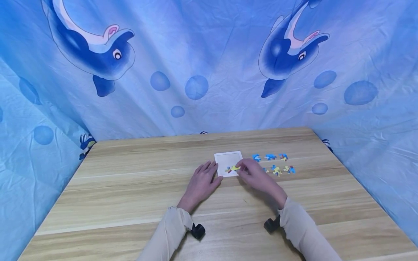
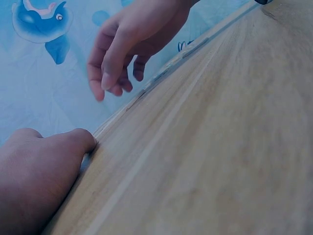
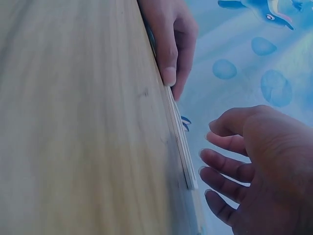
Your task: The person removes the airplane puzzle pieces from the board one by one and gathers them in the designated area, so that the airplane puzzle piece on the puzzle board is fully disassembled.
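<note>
A white-framed puzzle tray [image 1: 228, 153] lies flat on the table, with a few colourful jigsaw pieces [image 1: 233, 168] along its front part. My left hand [image 1: 203, 181] rests at the tray's left front corner, fingers along the left side and thumb at the front edge. In the right wrist view, that left hand's thumb and forefinger [image 3: 169, 73] touch the tray's edge. My right hand [image 1: 254, 175] hovers over the tray's right side, its fingers loosely bent. Both wrist views show nothing between the right hand's fingers [image 2: 111, 73].
Right of the tray lie several loose jigsaw pieces in two rows, such as a blue one [image 1: 270, 156] behind and a yellow one [image 1: 276, 170] nearer. The wooden table [image 1: 130, 199] ends at a blue dolphin-printed curtain [image 1: 209, 65].
</note>
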